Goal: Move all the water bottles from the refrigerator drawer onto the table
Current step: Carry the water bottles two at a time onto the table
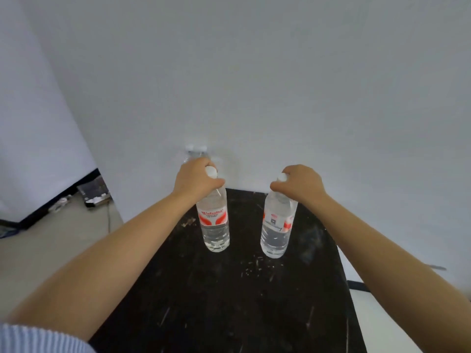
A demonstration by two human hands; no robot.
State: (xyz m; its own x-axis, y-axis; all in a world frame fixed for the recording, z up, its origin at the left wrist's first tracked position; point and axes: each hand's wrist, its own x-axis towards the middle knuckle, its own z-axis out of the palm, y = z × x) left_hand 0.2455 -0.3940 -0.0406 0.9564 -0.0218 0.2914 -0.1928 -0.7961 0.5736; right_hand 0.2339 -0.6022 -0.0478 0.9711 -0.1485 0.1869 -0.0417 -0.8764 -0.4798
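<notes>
We found the left hand (196,178) grasping the neck of one water bottle (215,220), and the right hand (300,183) grasping the neck of a second bottle (277,225). Below each grip, the bottle stood upright on the black table (229,301), the two apart.

left bottle (215,220): i see clear plastic, white cap, white label with red wing-like shapes and red lettering.
right bottle (277,225): i see clear plastic, white cap, white label with red patches and a small dark mark.
table (229,301): i note black, flecked with pale scratches and whitish specks.
wall (254,85): i log plain pale grey-white.
sleeve (38,338): i log light blue with fine white ribbing.
floor (51,245): i note dull beige.
curtain (33,123): i see white with a bluish tint, black along its lower edge.
</notes>
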